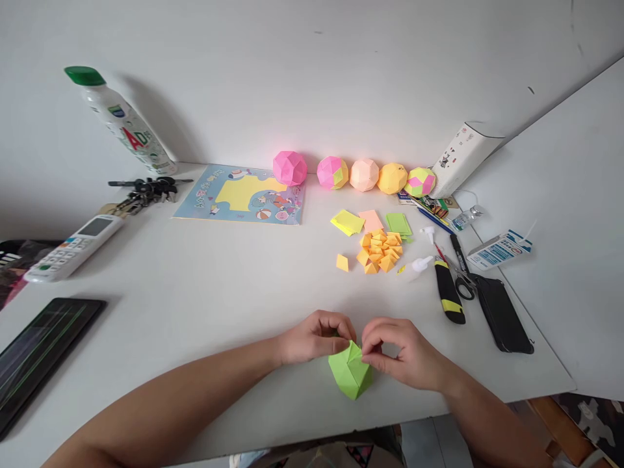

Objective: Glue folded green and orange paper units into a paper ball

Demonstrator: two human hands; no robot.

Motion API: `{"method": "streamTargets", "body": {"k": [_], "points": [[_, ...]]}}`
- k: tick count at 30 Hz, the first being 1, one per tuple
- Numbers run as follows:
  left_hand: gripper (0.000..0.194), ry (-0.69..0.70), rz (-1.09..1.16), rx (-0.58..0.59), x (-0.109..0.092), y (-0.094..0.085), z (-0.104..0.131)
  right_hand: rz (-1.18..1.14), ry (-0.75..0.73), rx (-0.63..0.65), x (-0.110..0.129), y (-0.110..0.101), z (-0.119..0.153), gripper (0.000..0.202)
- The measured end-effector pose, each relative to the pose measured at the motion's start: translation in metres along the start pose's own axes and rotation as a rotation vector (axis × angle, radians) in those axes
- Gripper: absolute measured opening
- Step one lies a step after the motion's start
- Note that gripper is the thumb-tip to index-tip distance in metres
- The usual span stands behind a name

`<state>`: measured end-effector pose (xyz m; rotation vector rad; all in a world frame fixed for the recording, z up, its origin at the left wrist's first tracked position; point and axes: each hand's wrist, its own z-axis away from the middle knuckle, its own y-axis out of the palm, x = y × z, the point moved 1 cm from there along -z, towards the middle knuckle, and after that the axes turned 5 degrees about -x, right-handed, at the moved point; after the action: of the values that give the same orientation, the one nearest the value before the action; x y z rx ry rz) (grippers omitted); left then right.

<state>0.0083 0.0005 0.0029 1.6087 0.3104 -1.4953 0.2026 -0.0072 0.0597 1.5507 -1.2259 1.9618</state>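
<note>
A faceted light-green folded-paper ball (350, 377) is near the front edge of the white table. My left hand (324, 337) grips its upper left side, thumb on the paper and fingers curled behind. With thumb and index finger pressed together, my right hand (402, 351) pinches the ball's upper right edge. Part of the ball's top is hidden by my fingers. Beyond my hands lies a pile of small folded orange paper pieces (380, 250), with one single orange piece (342, 262) to its left. Yellow (348, 222), peach (371, 220) and green paper sheets (398, 224) lie behind the pile.
Several finished paper balls (364, 175) line the wall. To the right are a glue bottle (420, 265), a utility knife (449, 292), scissors (465, 286), a black pouch (504, 315) and a drink carton (500, 249). Leftward are a tall bottle (127, 127), a remote (75, 248) and a tablet (46, 357).
</note>
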Motion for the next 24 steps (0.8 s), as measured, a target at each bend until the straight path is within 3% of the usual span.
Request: {"method": "streamTargets", "body": {"k": [12,18,24], "points": [[0.019,0.033,-0.078,0.054,0.0,0.0,0.001,-0.058,0.127,0.01,-0.001,0.001,-0.002,0.006],[0.022,0.047,0.067,0.01,0.001,0.0,0.001,0.029,0.314,0.049,-0.008,-0.009,-0.001,0.037],[0.021,0.03,0.088,-0.03,0.0,0.002,0.0,-0.032,0.311,0.107,-0.013,-0.011,-0.002,0.025]]}}
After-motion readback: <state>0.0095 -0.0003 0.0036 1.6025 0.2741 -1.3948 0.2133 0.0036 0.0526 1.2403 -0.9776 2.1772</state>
